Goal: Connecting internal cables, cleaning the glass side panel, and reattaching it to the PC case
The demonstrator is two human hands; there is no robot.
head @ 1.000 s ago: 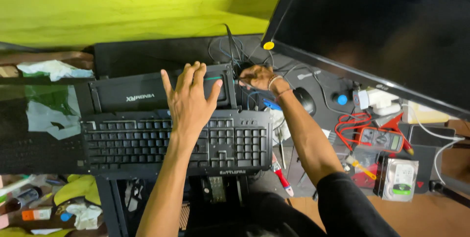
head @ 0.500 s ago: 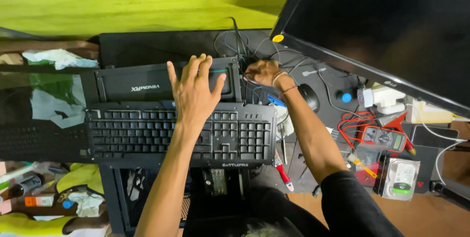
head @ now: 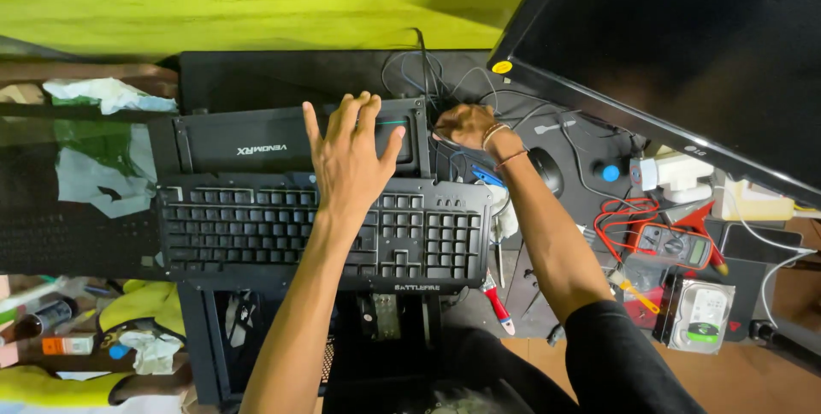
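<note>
Head view, left hand flat on black box — keyboard below

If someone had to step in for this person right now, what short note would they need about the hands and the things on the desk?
Left hand: flat, fingers spread, pressing on the black box behind the keyboard.
Right hand: in the tangle of cables beside the box's right end; whether it grips one cannot be told.
Keyboard lies across the open computer case.
Mouse, multimeter, hard drive and red-handled screwdriver lie to the right.
Done: box steadied. Left: the cable work.
</note>
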